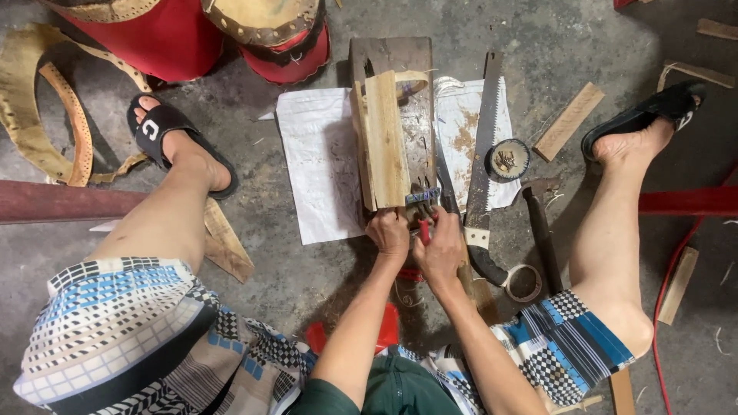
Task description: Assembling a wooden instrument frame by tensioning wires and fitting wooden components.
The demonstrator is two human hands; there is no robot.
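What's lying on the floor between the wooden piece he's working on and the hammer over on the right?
In the head view, a handsaw lies lengthwise between the wooden piece and the hammer, teeth toward a small round tin beside it, partly on a white sheet.

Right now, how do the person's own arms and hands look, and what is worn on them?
Both arms are bare from above the elbow down: no sleeves show in the frame. The left hand and the right hand wear no gloves. I can see no rings, watch or bracelet, though the fingers are small in this view.
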